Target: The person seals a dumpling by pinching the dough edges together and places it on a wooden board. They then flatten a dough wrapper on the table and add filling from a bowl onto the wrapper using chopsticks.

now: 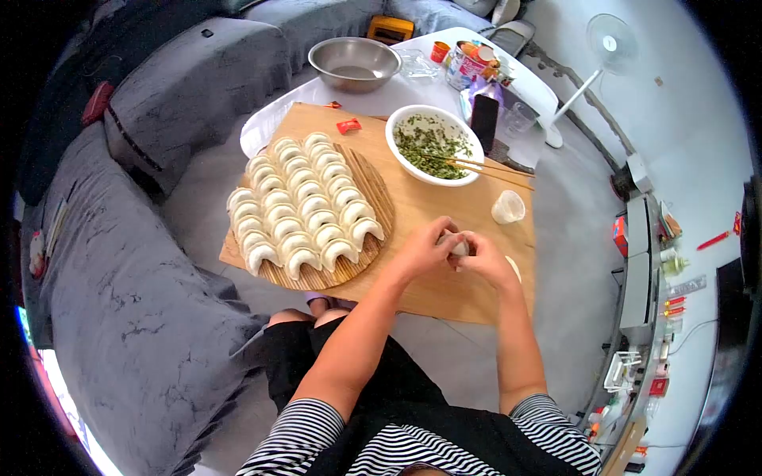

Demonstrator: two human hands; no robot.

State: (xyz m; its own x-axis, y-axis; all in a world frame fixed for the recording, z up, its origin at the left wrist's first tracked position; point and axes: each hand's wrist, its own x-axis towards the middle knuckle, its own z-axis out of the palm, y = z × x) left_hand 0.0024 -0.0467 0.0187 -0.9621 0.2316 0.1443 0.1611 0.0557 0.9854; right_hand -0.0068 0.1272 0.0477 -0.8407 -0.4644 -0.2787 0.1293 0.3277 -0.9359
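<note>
White dough (pixel 459 247) sits pinched between 2 half-curled hands (pixel 427 249).

Through my remote feed, a white table (pixel 290 101) bears a steel basin (pixel 354 67) and a rectangular wooden board (pixel 373 131); on that board I see a round slatted board (pixel 379 188) — rows of crescent dumplings (pixel 303 190) on it — a white bowl (pixel 409 169) and a translucent cup (pixel 508 207).

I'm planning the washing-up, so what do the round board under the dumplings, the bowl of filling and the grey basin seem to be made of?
Round board: likely wood with a low sheen, judging by its striped brown grain. Filling bowl: smooth, glossy white; plastic, enamel or ceramic, the look leaves it open. Basin: probably stainless steel, from its silvery, reflective surface.
</note>
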